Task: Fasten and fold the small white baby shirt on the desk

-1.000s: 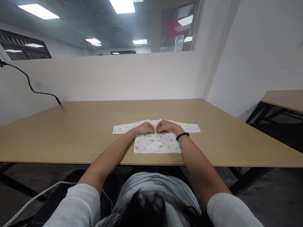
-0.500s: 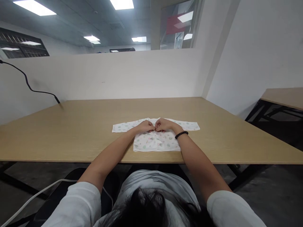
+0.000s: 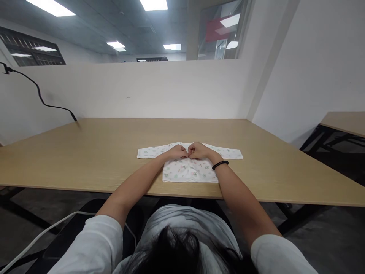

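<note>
A small white long-sleeved baby shirt (image 3: 182, 172) with a faint coloured print lies flat on the wooden table (image 3: 99, 152). Its sleeves stretch out to both sides and its hem faces me. My left hand (image 3: 178, 152) and my right hand (image 3: 198, 150) meet at the middle of the shirt's front, near the neck. Both have their fingers pinched on the cloth along the centre line. What exactly lies between the fingertips is too small to make out. A black beaded bracelet (image 3: 220, 164) circles my right wrist.
A low white partition (image 3: 159, 91) stands along the table's far edge. At the left a black flexible stand (image 3: 42, 99) rises from the table. A second table (image 3: 345, 121) is off to the right. A white cable (image 3: 42, 232) runs at the lower left.
The view has shifted and tilted slightly. Both hands stay pinched at the same place on the shirt, with hardly any movement.
</note>
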Motion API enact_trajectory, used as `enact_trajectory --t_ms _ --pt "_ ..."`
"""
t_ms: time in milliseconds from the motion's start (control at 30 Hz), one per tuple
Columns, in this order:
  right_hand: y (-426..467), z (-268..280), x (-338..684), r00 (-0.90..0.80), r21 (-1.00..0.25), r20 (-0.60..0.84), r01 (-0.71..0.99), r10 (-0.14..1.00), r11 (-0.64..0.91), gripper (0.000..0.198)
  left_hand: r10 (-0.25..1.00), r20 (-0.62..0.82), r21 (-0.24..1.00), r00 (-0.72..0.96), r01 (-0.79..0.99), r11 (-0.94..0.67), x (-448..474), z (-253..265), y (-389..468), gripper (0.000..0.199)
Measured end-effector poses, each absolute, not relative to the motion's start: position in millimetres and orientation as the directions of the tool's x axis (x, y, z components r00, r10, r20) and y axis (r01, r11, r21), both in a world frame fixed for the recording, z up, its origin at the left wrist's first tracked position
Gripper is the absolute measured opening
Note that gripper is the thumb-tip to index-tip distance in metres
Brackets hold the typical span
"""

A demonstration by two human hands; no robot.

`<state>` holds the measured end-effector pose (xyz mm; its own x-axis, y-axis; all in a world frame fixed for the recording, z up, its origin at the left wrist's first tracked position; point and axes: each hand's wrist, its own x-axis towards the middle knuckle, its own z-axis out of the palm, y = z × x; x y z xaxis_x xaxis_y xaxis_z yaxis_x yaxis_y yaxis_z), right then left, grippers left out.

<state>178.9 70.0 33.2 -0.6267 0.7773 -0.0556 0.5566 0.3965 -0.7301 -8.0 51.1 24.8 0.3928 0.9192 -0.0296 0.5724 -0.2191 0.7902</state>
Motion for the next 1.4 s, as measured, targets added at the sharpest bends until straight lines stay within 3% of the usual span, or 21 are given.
enact_trajectory --t_ms 533,1400 --pt "69 39 183 -0.655 -0.809 -0.133 0.505 0.744 0.301 0.015 0.871 -0.089 0.785 0.483 0.573 -0.237 -19 24 60 0.024" --pt "83 29 189 -0.615 -0.87 -0.161 0.458 0.772 0.184 0.016 0.848 -0.055 0.773 0.527 0.56 -0.298 -21 20 65 0.021"
